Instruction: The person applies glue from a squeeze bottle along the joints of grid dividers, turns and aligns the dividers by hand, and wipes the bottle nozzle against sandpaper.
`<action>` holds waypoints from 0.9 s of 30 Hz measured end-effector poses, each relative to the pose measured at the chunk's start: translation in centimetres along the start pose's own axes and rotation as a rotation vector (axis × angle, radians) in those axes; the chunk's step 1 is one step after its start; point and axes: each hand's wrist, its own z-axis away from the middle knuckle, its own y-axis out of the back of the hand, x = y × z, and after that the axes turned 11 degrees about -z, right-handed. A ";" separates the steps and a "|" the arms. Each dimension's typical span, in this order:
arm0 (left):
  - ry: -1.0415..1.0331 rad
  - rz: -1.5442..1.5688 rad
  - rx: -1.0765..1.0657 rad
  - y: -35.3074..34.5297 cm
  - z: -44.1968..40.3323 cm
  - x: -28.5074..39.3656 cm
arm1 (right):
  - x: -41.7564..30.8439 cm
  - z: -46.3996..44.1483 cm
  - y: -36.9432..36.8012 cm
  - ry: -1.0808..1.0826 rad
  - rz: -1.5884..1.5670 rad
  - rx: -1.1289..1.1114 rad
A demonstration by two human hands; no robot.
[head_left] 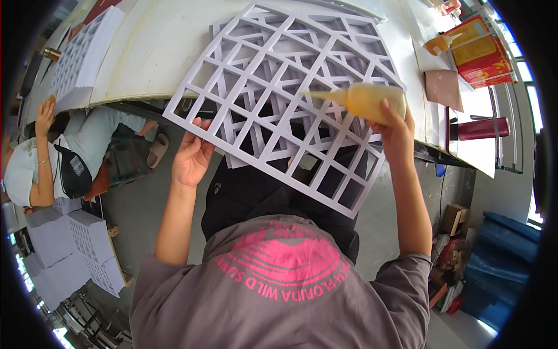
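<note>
A pale grey lattice panel with square openings lies tilted over the table's near edge and juts out above my lap. Beneath it is at least one more lattice panel, turned at a different angle. My left hand grips the top panel's near left edge, thumb and fingers closed on it. In my right hand is a yellowish squeeze bottle with a long thin nozzle, held sideways over the lattice. The nozzle points left and looks blurred; whether it touches a bar I cannot tell.
The white table runs across the front. Lattice panels are stacked at its left, near another person. At right stand an orange bottle and a red-yellow box. More panels are piled at lower left.
</note>
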 end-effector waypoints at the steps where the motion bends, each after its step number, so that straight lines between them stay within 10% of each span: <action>1: 0.004 -0.004 0.009 0.1 -0.1 0.0 | -0.1 1.7 -0.7 -0.026 -0.007 -0.011; 10: 0.051 -0.110 0.029 -0.4 0.2 1.1 | 2.6 11.5 -2.2 -0.164 0.064 -0.229; 14: -0.111 -0.337 0.061 -2.6 0.6 1.1 | 0.4 12.4 0.3 -0.422 -0.385 -0.092; 27: 0.335 -0.274 0.162 -14.0 5.7 -8.6 | -1.8 8.5 11.1 0.391 -0.177 0.623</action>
